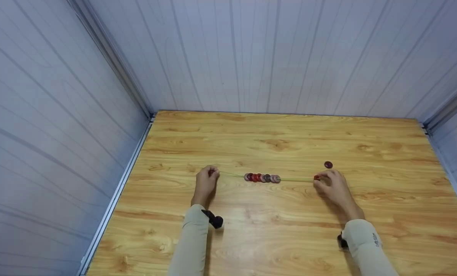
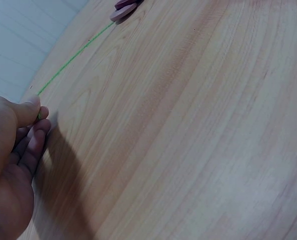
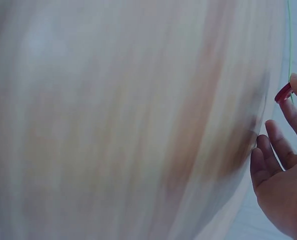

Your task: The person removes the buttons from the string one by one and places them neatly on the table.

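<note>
Between thumb and forefinger, my left hand [image 1: 206,183] pinches one end of a thin green string [image 2: 74,58]. The string runs right through a row of overlapping round buttons [image 1: 262,178] in red, dark and pinkish tones, lying on the table. Past the row it continues to my right hand [image 1: 336,188], which pinches a red button [image 3: 284,93] between thumb and forefinger. In the right wrist view the string reaches that button; whether it passes through a hole is too small to tell. The right hand's other fingers are spread loosely.
A single dark red button [image 1: 328,165] lies on the table just beyond the right hand. The wood-grain table [image 1: 251,138] meets a pale panel wall [image 1: 251,57] at the back, with more panels at left and right. Each wrist carries a black camera mount [image 1: 215,219].
</note>
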Demonstrator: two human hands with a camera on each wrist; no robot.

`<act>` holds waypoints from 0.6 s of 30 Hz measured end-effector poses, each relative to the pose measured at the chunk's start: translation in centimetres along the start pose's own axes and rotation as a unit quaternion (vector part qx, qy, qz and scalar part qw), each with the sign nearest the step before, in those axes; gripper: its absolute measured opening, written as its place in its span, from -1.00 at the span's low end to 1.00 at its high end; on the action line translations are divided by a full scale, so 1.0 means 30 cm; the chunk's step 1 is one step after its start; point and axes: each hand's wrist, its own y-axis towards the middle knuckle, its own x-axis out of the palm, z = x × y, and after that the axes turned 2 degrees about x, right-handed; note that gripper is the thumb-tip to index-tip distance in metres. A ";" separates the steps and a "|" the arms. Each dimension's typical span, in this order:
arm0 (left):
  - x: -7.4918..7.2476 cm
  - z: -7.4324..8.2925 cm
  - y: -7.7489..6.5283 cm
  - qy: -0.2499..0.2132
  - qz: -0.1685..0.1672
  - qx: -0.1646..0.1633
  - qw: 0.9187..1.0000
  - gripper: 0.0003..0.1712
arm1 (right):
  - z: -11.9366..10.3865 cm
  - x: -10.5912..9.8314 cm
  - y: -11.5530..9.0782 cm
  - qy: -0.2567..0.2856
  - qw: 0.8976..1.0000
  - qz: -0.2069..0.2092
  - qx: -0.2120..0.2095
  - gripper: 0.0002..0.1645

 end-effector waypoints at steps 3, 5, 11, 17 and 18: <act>-0.001 0.000 -0.001 -0.004 -0.001 -0.001 1.000 -0.88 | 0.006 -0.004 -0.003 0.000 1.000 0.000 0.005 -0.53; -0.001 0.000 -0.001 -0.003 0.001 -0.001 1.000 -0.87 | 0.009 -0.008 -0.006 0.000 1.000 0.000 0.007 -0.52; 0.001 0.002 0.001 0.000 0.002 -0.008 1.000 -0.87 | 0.021 -0.024 -0.017 0.006 1.000 0.006 0.009 -0.49; 0.004 0.005 0.004 0.006 0.004 -0.016 1.000 -0.87 | 0.028 -0.038 -0.024 0.015 1.000 0.006 0.024 -0.47; 0.004 0.005 0.004 0.008 0.005 -0.014 1.000 -0.88 | 0.027 -0.038 -0.023 0.018 0.999 0.006 0.028 -0.46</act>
